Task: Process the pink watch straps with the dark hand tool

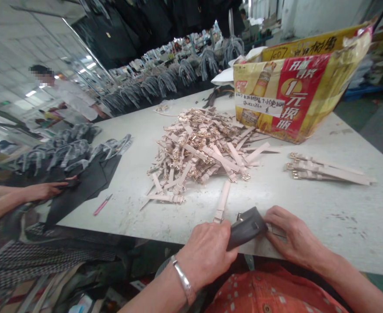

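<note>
A small dark grey tool (245,227) sits at the near edge of the surface (325,208), tilted so one end points up and away. It is flat and blocky, with a bit of shiny metal at its top end. The left hand (207,254) grips its lower end and the right hand (292,237) touches its other side with the fingertips. A pale pink strap (222,202) with a gold buckle lies straight, just beyond the tool, its buckle end close to the left hand. Part of another pale strap peeks out under the right hand, beside the tool.
</note>
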### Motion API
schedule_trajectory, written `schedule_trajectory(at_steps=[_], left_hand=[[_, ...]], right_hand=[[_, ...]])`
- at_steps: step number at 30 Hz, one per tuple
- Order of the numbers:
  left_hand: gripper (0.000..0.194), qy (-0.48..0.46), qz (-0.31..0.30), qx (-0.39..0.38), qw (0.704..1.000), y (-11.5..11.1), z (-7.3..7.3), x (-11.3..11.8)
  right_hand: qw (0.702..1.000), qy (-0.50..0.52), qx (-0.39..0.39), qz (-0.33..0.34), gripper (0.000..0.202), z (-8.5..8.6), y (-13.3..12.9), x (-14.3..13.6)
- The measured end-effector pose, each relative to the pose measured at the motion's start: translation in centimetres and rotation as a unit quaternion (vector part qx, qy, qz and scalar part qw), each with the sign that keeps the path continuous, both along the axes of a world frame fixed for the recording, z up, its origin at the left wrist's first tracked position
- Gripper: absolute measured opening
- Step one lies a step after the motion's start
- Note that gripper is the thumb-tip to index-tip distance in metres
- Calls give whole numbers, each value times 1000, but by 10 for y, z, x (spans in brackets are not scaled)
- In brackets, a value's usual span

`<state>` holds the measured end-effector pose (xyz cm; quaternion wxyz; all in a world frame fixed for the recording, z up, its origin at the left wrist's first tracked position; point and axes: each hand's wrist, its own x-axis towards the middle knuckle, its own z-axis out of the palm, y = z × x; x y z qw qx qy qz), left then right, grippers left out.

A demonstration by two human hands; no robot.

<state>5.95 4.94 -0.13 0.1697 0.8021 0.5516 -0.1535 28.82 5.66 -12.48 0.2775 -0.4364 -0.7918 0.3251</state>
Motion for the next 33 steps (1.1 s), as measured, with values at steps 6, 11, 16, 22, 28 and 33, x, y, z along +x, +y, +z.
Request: schedule_trajectory(at_steps=[6, 11, 16, 22, 28, 33], left_hand=[[26, -3, 37, 8, 999, 3, 0, -14], [22, 6, 41, 0, 999, -9, 4, -27], [23, 6, 21, -1, 1000, -10, -1, -12], [29, -16, 30, -3, 999, 5, -6, -2], [23, -44, 97, -1, 994, 6, -2, -26], [25, -50, 128, -1, 990, -3, 7, -42]], right_hand=[[1000, -2, 10, -17, 16, 5, 1, -2], [1000, 9, 9, -28, 19, 0, 1, -3], [1000, 10, 1, -24, 17, -1, 2, -3], [999, -2, 21, -44, 12, 0, 4, -2], [997, -15, 24, -70, 12, 4, 5, -9], [988, -71, 116, -73, 19, 5, 5, -11]])
